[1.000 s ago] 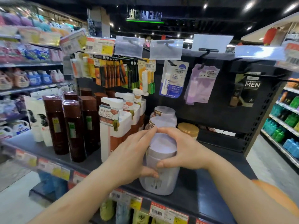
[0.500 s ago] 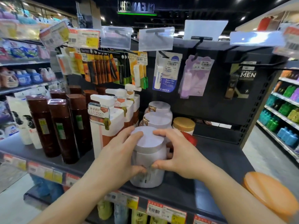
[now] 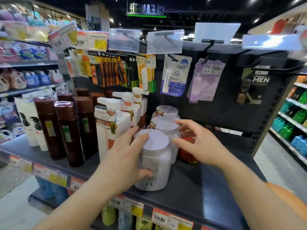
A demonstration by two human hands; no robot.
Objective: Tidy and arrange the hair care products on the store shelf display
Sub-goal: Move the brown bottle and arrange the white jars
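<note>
the dark shelf [image 3: 216, 188] carries everything here: brown bottles [image 3: 66, 130] at the left, then white pump bottles [image 3: 113, 128], then a file of pale lilac jars running back from the edge. the front jar [image 3: 153, 163] stands upright near the shelf's front lip, just ahead of the second jar [image 3: 166, 128], and the third jar [image 3: 167, 112] is behind that. my left hand [image 3: 126, 161] is wrapped on the front jar — thumb low on its label, fingers curled over its left shoulder and lid edge. my right hand [image 3: 197, 143] is off it, fingers spread wide and loose, hovering beside the second jar and in front of a red jar [image 3: 187, 150] that it partly hides. to do this well, i think, i should square the front jar in line with the two behind, label facing out, and slide rather than lift — with only one hand on, a tilt could knock the neighbours.
</note>
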